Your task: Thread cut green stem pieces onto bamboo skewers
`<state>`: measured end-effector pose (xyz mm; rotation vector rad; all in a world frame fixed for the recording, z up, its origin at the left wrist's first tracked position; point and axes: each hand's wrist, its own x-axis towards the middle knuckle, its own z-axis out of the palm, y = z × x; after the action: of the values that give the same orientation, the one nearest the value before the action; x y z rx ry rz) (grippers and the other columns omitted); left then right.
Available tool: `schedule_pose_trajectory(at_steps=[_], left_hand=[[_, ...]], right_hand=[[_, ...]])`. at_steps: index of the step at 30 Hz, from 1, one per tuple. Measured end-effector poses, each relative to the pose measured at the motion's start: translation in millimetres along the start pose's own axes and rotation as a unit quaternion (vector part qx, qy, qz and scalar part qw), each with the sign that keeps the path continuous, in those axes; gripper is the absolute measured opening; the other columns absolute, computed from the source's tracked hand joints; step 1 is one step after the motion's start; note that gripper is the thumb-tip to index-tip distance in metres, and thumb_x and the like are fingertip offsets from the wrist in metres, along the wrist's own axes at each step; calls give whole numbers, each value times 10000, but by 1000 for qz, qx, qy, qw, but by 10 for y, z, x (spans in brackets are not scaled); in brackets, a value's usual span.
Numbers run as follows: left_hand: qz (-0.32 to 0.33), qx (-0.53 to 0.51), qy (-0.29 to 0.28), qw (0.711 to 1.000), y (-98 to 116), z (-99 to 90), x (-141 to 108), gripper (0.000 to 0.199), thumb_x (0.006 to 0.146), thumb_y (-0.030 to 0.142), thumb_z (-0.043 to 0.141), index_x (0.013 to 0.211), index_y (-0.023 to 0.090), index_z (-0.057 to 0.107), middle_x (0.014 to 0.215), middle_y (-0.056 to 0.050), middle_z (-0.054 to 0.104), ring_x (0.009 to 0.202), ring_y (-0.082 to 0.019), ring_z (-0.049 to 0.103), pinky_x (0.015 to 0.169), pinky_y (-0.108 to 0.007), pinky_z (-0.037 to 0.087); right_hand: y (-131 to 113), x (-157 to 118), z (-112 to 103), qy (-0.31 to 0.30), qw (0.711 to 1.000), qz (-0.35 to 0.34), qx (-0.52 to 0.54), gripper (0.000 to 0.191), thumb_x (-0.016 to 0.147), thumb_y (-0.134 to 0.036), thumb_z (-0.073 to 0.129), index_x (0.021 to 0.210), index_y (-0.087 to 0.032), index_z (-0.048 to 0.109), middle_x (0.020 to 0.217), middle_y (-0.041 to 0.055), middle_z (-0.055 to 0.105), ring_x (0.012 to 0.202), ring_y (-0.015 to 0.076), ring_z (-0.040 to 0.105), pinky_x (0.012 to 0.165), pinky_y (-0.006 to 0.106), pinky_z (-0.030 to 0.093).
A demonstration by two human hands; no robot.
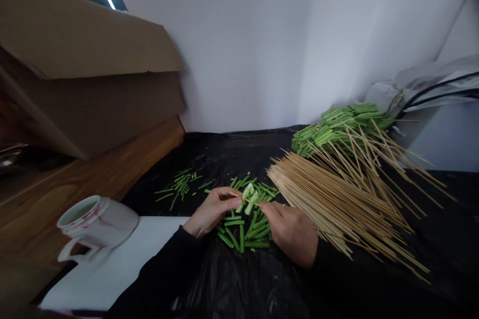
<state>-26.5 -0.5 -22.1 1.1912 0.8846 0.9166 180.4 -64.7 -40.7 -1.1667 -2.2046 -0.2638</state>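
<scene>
Low over the black plastic sheet, both my hands pinch a thin wooden skewer point(244, 200). My left hand point(214, 210) is closed on its left part, thumb against the fingers. My right hand point(293, 229) is closed round the skewer to the right. Between my fingertips, pale green stalk pieces point(251, 201) sit across the skewer; my fingers partly hide how they are fixed on it. Under and around my hands lies a loose pile of cut green stalks point(241, 239), like long beans or garlic stems.
Right of my hands lies a thick bundle of wooden skewers point(337, 199). Behind it are stacked skewered green stalks point(348, 122). Thin green scraps point(181, 184) lie on the black sheet point(224, 147). A white mug point(112, 222) stands left, near a cardboard box point(123, 94).
</scene>
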Motion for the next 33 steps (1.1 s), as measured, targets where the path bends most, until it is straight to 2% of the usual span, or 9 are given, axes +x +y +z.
schedule_pose_trajectory(at_steps=[5,8,14,17,20,22,24,29,33], left_hand=[[6,22,3,1000,-4,-5,11,205,638,267,823,781,144,743,691,-19,677,615,-90,552,613,-207,400],[22,22,12,999,19,-4,14,302,693,339,785,920,147,736,743,-35,680,641,-99,559,623,-208,411],[73,56,84,992,65,-134,50,402,846,493,574,977,142,718,830,-79,687,704,-141,581,659,-240,436],[120,185,147,964,65,-202,67,417,869,505,521,936,152,732,873,-95,706,795,-189,599,732,-278,446],[186,337,190,903,40,-226,90,354,862,471,540,917,188,745,958,-88,713,973,-241,584,931,-348,400],[201,400,185,875,7,-226,113,341,872,451,526,975,205,738,1052,-85,703,1074,-254,558,1007,-382,355],[189,432,165,866,-31,-225,135,378,895,441,483,1078,200,708,1155,-96,677,1146,-254,540,1042,-404,335],[157,431,135,878,-88,-225,149,419,910,436,452,1170,184,663,1254,-105,633,1214,-247,519,1080,-407,313],[172,422,151,877,7,-154,70,400,914,411,454,1135,169,682,1236,-115,642,1224,-246,514,1086,-394,307]], right_hand=[[4,14,-13,-2,1000,13,-13,200,889,-73,400,944,-157,574,710,9,590,569,143,503,548,310,239],[18,28,-33,-5,999,44,-30,194,873,-68,417,922,-176,570,701,1,592,556,145,497,542,316,211],[90,68,-94,-38,987,142,-68,178,895,-89,406,848,-187,547,687,-1,617,565,136,512,557,315,193],[120,91,-117,-55,982,147,-102,172,884,-87,417,830,-189,545,689,14,621,601,148,528,568,318,193],[140,99,-121,-56,982,127,-128,150,847,-68,449,820,-181,544,678,30,615,615,154,530,571,319,200],[147,89,-111,-57,982,116,-136,136,829,-62,467,808,-174,542,666,38,611,612,154,525,569,317,205],[148,69,-90,-65,982,111,-138,125,823,-61,486,808,-171,543,667,44,609,613,159,522,566,316,209],[131,76,-51,-105,981,96,-130,67,843,-106,545,825,-170,555,711,58,610,678,190,538,584,315,256],[52,86,-188,-93,983,82,-138,64,822,-98,567,826,-160,581,791,83,609,772,223,538,643,326,336]])
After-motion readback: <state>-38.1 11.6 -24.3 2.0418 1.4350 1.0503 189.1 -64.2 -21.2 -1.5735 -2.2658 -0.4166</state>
